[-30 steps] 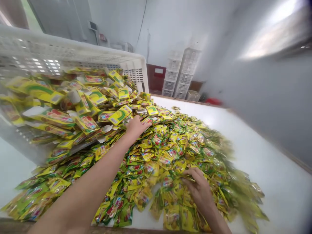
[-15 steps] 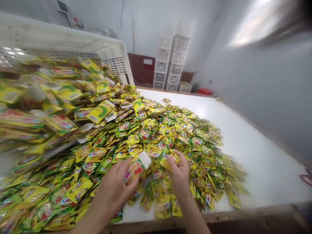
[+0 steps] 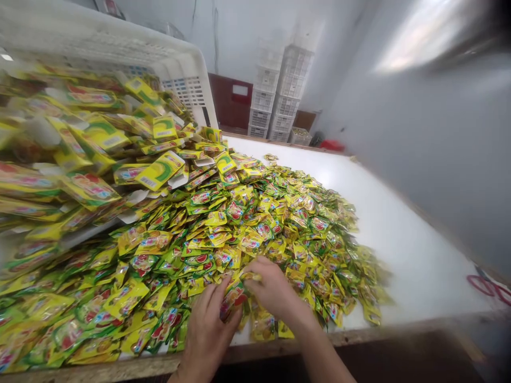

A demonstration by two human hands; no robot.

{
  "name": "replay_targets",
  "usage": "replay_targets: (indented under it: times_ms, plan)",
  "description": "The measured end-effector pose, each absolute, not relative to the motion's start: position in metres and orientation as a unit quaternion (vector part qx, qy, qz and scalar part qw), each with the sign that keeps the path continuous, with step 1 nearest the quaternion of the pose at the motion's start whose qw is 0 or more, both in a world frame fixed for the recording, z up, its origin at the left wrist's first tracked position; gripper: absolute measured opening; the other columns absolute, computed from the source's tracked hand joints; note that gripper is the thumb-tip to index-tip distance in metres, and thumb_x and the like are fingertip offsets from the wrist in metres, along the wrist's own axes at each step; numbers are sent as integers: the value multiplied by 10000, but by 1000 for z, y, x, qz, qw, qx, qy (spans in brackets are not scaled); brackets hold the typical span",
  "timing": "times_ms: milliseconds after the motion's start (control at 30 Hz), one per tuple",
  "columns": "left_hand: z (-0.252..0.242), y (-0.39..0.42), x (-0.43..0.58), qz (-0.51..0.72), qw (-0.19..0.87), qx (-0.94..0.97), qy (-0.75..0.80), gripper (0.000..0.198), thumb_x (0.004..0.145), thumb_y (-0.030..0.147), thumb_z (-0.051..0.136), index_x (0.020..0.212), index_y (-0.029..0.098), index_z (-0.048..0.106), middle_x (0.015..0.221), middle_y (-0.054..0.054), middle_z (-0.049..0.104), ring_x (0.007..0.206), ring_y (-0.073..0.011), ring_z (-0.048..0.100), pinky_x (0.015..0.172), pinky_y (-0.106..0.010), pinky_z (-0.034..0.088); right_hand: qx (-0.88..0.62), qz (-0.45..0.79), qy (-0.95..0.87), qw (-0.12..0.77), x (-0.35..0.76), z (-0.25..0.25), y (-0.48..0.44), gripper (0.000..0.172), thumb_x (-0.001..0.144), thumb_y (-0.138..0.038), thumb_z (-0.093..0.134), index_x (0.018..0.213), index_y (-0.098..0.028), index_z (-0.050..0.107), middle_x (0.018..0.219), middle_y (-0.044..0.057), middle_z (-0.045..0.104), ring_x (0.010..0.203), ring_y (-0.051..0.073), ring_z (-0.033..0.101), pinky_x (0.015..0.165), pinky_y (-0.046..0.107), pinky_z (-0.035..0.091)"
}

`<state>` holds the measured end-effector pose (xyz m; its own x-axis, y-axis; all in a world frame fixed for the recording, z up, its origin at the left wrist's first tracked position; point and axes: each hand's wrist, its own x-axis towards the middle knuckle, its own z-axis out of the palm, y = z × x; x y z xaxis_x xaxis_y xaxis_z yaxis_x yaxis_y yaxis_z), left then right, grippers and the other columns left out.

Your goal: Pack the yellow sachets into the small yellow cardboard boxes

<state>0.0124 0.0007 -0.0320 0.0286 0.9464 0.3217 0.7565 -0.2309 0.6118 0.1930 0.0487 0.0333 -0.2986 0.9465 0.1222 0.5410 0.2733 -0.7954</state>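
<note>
A big heap of small yellow and green sachets (image 3: 255, 223) covers the white table (image 3: 399, 234). My left hand (image 3: 209, 324) is closed around a sachet with a red print (image 3: 233, 298) at the near edge of the heap. My right hand (image 3: 271, 290) meets it from the right, fingers pinched on the same sachet's top edge. Both hands sit just above the table's wooden front edge. Yellow and green flat cartons (image 3: 159, 170) spill from a tipped white crate (image 3: 120, 48) at the left onto the heap.
Stacked white crates (image 3: 279, 90) stand against the far wall beside a dark red panel. Red-handled scissors (image 3: 489, 284) lie at the table's right edge. A grey wall runs along the right side.
My left hand came back from the cartons near the crate with a sachet, and both hands drew together toward the table's near edge. The view tilted down.
</note>
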Motion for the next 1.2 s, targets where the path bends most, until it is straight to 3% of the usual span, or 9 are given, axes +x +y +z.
replay_targets:
  times_ms: [167,367,467,600,733,900,1033,1133,1200]
  plan:
    - [-34,-9,22,375,383,585,608,341,771,413,690,1037,231,578,952,-49,697,865,-277,667,754,-369,514,-489,319,-775,240,198,46,47,359,766,-39,585,1071,-228,585,923,10,627,844,174,585,719,244,419]
    - [-28,-14,20,452,605,442,483,240,766,320,729,897,215,558,883,-13,673,918,-220,650,811,-301,512,-457,269,-806,263,183,40,50,183,760,-25,615,675,-186,596,851,5,558,854,166,536,748,251,410]
    - [-23,-13,18,482,633,375,476,346,716,338,776,991,217,604,1014,-44,708,1042,-255,645,872,-328,514,-413,272,-842,215,178,46,51,187,783,-34,603,668,-181,612,830,9,538,836,161,526,722,244,414]
    - [-16,-11,13,487,640,357,476,446,695,358,791,1101,215,679,1185,-74,704,1190,-298,591,991,-377,477,-405,303,-830,235,179,55,55,206,815,-40,629,922,-202,698,898,13,575,834,148,542,747,241,437]
    - [-17,-10,5,468,626,400,479,398,717,327,777,1097,229,711,1189,-56,711,1187,-289,596,1022,-377,461,-384,243,-860,231,177,49,52,74,826,-178,721,769,-222,742,986,38,600,980,203,495,854,316,416]
    - [-22,-9,2,452,601,435,495,394,709,318,770,1091,233,723,1154,-56,727,1126,-293,627,990,-381,486,-371,252,-880,157,171,33,36,238,742,-464,789,763,-232,744,961,40,614,968,224,481,861,348,414]
    - [-22,-11,0,438,603,436,504,364,711,350,770,1050,220,742,1051,-59,756,1007,-288,670,911,-374,524,-413,345,-790,295,173,26,24,158,798,-380,758,880,-247,740,1030,42,642,1015,219,540,908,351,421]
    - [-19,-15,-6,421,629,411,508,411,780,429,699,1143,237,715,1172,-64,718,1149,-295,613,1024,-414,457,-503,492,-587,399,176,14,15,120,856,-325,670,898,-215,693,818,18,657,726,168,604,655,275,488]
    - [-16,-18,-13,417,665,373,494,419,853,473,601,1201,257,690,1266,-60,673,1263,-276,537,1106,-423,376,-499,610,-467,401,174,4,9,200,817,-390,688,841,-193,664,629,-25,596,505,128,529,477,232,440]
